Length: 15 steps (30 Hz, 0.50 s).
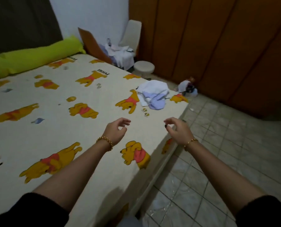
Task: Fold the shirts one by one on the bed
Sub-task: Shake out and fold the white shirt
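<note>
Shirts [154,94] at bed [113,177] edge, beyond left hand [116,131] and right hand [177,131].

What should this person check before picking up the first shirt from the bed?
1. Left hand free: ok, fingers loosely curled, holding nothing.
2. Right hand free: ok, also holding nothing.
3. Shirts in sight: ok, the crumpled pile of white and pale lilac shirts lies on the bed near its right edge, beyond both hands.
4. Flat spot for folding: ok, the cream bed sheet printed with yellow bears lies smooth below the hands.
5. Which shirt is on top and how many there are: cannot tell, the pile is bunched together.
6. Hands touching the pile: not ok, both hover short of it.
</note>
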Each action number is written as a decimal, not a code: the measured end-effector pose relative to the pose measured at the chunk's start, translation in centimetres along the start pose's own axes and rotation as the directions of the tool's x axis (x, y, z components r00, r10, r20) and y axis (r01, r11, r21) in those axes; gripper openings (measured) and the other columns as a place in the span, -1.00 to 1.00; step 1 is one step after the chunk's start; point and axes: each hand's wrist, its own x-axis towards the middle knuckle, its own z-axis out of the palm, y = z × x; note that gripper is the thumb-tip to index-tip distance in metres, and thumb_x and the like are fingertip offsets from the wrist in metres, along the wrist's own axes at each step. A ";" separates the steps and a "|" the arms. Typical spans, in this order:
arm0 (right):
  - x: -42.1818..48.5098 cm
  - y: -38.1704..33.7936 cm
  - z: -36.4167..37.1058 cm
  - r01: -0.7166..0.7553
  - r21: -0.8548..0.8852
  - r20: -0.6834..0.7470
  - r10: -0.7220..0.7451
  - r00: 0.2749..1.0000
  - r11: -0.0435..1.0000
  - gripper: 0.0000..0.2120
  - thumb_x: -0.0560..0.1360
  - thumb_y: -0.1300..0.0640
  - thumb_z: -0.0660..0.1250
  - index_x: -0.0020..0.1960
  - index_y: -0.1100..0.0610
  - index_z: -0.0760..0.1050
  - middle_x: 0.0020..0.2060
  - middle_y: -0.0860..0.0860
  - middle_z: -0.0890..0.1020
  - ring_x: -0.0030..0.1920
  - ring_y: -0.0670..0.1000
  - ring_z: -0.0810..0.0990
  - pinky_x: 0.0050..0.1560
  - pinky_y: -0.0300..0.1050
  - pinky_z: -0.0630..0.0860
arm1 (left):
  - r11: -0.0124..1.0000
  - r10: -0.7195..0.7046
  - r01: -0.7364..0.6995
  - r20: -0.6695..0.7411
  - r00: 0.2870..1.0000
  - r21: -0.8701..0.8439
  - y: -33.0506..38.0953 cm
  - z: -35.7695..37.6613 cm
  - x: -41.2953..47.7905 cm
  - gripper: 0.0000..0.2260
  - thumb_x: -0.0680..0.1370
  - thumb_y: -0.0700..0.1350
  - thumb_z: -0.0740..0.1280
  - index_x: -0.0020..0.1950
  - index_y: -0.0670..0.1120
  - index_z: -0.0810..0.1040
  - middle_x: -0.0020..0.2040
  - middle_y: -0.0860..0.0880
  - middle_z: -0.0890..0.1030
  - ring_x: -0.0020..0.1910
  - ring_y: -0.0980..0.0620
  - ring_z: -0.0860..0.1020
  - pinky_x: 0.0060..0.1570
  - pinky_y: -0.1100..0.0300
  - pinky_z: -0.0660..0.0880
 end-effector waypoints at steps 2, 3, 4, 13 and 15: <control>2.1 2.4 -1.1 -0.044 0.003 -0.027 0.044 0.999 0.999 -0.79 0.53 0.21 0.28 0.14 0.15 0.55 0.03 0.04 0.63 0.05 -0.03 0.55 -0.01 -0.23 0.37 | 1.000 0.022 -0.023 0.043 0.999 0.020 0.3 2.5 3.4 -0.71 0.49 -0.32 0.22 0.10 -0.04 0.59 0.01 0.03 0.63 0.07 0.07 0.55 0.08 0.17 0.50; 3.4 3.8 -1.6 -0.062 0.008 -0.040 0.062 0.997 0.998 -0.79 0.52 0.22 0.28 0.14 0.15 0.55 0.02 0.03 0.63 0.04 -0.03 0.55 0.00 -0.22 0.38 | 0.999 0.026 -0.028 0.064 0.998 0.031 0.3 3.8 5.5 -0.71 0.49 -0.32 0.22 0.09 -0.03 0.59 0.02 0.04 0.62 0.07 0.07 0.55 0.08 0.17 0.49; 4.4 4.7 -1.7 -0.071 0.017 -0.045 0.071 0.996 0.997 -0.80 0.52 0.22 0.28 0.13 0.15 0.55 0.02 0.03 0.62 0.04 -0.03 0.55 0.02 -0.21 0.39 | 0.999 0.029 -0.031 0.075 0.997 0.036 0.3 4.7 6.9 -0.70 0.49 -0.32 0.22 0.08 -0.02 0.59 0.03 0.06 0.62 0.07 0.08 0.54 0.08 0.16 0.49; 19.4 13.5 -2.8 -0.181 0.008 -0.003 0.181 0.983 0.983 -0.80 0.52 0.24 0.28 0.14 0.15 0.54 0.05 0.02 0.60 0.10 -0.05 0.53 0.05 -0.30 0.33 | 0.998 -0.030 0.022 0.137 0.990 0.058 -0.5 11.7 25.7 -0.70 0.50 -0.34 0.23 0.01 0.04 0.55 -0.04 0.10 0.60 0.02 0.08 0.54 0.07 0.16 0.48; 22.8 15.5 -2.5 -0.190 0.010 0.008 0.190 0.982 0.982 -0.79 0.52 0.24 0.28 0.14 0.15 0.53 0.06 0.02 0.60 0.11 -0.04 0.53 0.06 -0.30 0.33 | 0.997 -0.054 0.046 0.141 0.989 0.060 -0.9 12.9 29.5 -0.73 0.51 -0.34 0.22 0.03 -0.02 0.57 -0.05 0.07 0.60 0.00 0.09 0.53 0.02 0.22 0.43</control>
